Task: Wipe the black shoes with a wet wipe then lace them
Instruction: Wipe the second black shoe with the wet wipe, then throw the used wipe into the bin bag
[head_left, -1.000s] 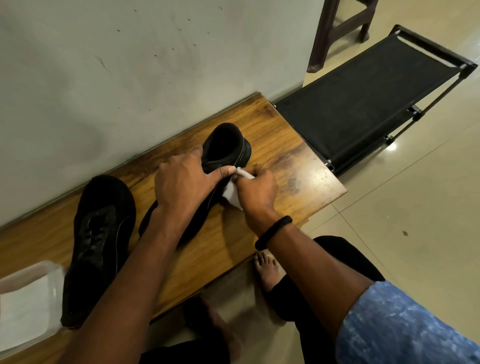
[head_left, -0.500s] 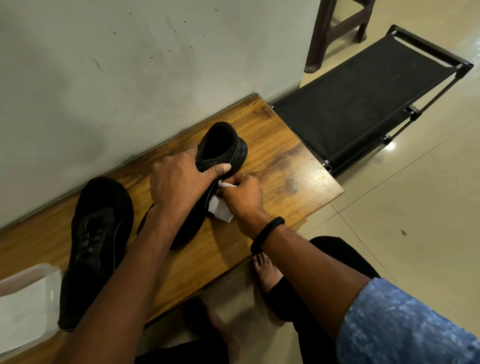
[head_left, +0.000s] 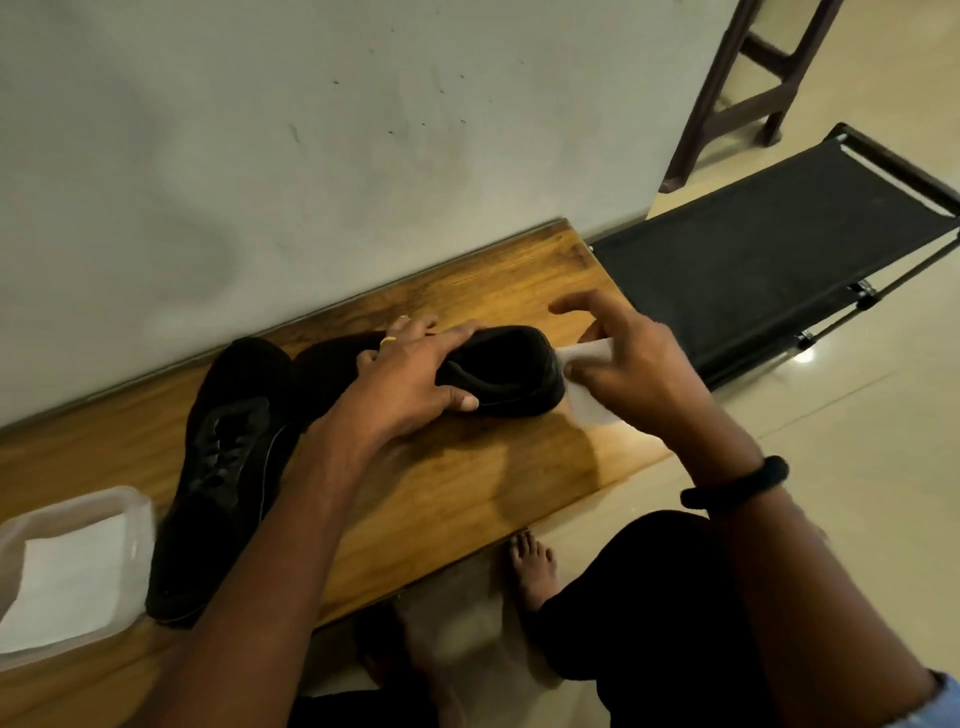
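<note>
Now the left hand (head_left: 410, 379) is gripping one black shoe (head_left: 511, 376) on the counter (head_left: 467, 493), fingers (head_left: 452, 335) clamped round its collar; the right hand (head_left: 636, 374) is pinching the wet wipe (head_left: 589, 408) against its heel. Wiping is looking underway, with the second shoe (head_left: 223, 467) lying alongside and lacing seemingly not started.

The held shoe (head_left: 509, 374) now lies flatter; the wipe (head_left: 589, 408) has moved, seemingly, to its heel.

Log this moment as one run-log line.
step: wiping | left hand: holds shoe | right hand: holds wipe at heel | other shoe: on bench
</note>
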